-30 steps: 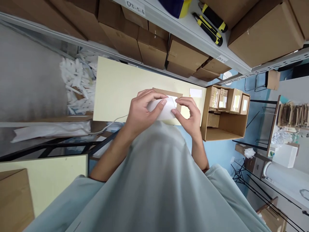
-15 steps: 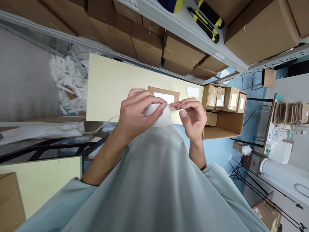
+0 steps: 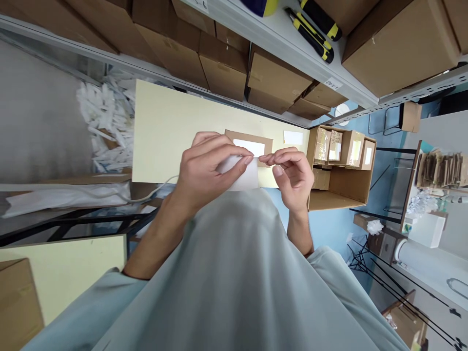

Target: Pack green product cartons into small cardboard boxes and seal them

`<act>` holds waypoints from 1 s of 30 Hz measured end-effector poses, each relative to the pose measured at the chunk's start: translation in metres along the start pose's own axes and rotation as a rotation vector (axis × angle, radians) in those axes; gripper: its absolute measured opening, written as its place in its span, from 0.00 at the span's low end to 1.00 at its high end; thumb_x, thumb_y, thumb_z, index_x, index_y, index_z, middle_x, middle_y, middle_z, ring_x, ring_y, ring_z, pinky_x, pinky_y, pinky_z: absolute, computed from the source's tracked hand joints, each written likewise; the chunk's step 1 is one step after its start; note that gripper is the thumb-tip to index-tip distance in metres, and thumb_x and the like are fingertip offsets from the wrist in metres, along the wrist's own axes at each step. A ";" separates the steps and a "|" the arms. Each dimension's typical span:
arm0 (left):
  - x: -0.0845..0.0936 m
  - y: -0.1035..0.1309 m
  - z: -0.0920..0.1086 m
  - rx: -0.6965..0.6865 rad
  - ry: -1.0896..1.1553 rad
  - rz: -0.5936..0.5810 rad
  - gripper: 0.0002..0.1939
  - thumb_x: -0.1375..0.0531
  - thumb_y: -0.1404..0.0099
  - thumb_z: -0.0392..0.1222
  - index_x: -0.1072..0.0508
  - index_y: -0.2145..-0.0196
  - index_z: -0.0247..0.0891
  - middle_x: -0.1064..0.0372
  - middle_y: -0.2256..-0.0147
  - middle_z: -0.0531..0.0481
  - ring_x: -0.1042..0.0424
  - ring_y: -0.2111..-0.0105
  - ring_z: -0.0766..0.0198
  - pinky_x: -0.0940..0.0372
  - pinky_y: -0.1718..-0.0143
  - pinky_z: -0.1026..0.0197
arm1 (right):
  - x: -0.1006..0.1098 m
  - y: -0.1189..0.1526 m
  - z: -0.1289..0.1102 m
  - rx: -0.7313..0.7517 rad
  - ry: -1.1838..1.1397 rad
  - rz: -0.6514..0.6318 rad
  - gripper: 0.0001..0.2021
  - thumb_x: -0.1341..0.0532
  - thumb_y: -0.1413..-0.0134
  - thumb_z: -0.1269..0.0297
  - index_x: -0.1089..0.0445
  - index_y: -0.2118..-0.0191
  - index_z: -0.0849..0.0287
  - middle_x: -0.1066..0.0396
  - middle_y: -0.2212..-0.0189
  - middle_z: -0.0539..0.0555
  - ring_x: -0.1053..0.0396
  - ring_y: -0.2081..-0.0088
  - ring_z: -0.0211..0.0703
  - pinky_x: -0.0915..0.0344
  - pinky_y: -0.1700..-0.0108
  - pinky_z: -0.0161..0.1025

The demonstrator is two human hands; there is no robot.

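Between the thumb and fingers of my left hand [image 3: 208, 168] is a small white paper sheet [image 3: 245, 176], perhaps a label, held by its upper edge. My right hand [image 3: 292, 176] is beside the sheet's right corner, its fingers curved and its thumb apart from them. The right fingertips come close to the edge; whether they touch it I cannot tell. Just beyond the hands, a flat brown cardboard piece or box [image 3: 268, 145] with a white label [image 3: 250, 147] lies on the pale yellow table [image 3: 164, 126]. Another white label [image 3: 293, 137] lies to its right.
An open carton [image 3: 340, 192] holding several small labelled boxes stands at the table's right end. Above the far edge runs a shelf with brown boxes [image 3: 278, 73] and utility knives [image 3: 312, 36]. White paper scraps [image 3: 107, 117] are heaped at the left, near a cable [image 3: 146, 196].
Almost nothing differs. The camera view has shifted very slightly, while both hands and the white sheet keep the same pose.
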State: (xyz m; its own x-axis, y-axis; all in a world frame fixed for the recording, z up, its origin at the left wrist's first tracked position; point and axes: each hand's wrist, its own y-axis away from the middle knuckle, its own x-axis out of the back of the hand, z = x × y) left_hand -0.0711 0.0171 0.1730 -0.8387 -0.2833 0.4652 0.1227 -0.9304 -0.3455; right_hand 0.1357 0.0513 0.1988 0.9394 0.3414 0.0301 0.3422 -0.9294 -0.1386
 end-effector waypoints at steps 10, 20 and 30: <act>0.001 -0.001 0.003 0.094 0.032 -0.037 0.11 0.36 0.23 0.57 0.14 0.60 0.56 0.21 0.69 0.51 0.21 0.62 0.50 0.25 0.44 0.38 | 0.002 -0.001 0.001 -0.049 0.041 -0.023 0.19 0.26 0.29 0.43 0.30 0.51 0.50 0.29 0.56 0.53 0.17 0.48 0.53 0.18 0.38 0.60; 0.002 -0.002 0.003 0.011 0.013 0.006 0.13 0.36 0.20 0.56 0.16 0.62 0.53 0.20 0.68 0.54 0.24 0.65 0.55 0.26 0.47 0.42 | 0.001 0.000 0.003 -0.025 0.047 -0.040 0.17 0.27 0.27 0.45 0.29 0.50 0.50 0.29 0.55 0.52 0.15 0.49 0.51 0.17 0.39 0.57; 0.003 0.000 0.002 0.044 0.008 -0.054 0.17 0.40 0.17 0.62 0.18 0.58 0.53 0.22 0.68 0.54 0.24 0.61 0.54 0.29 0.45 0.40 | 0.002 0.000 0.003 -0.011 0.056 -0.040 0.16 0.29 0.25 0.45 0.29 0.49 0.49 0.28 0.55 0.52 0.15 0.49 0.50 0.16 0.40 0.56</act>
State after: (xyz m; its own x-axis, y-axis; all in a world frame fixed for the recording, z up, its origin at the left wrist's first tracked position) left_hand -0.0726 0.0161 0.1756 -0.8488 -0.2303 0.4758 0.0997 -0.9537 -0.2838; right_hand 0.1377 0.0525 0.1957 0.9243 0.3706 0.0914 0.3798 -0.9166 -0.1251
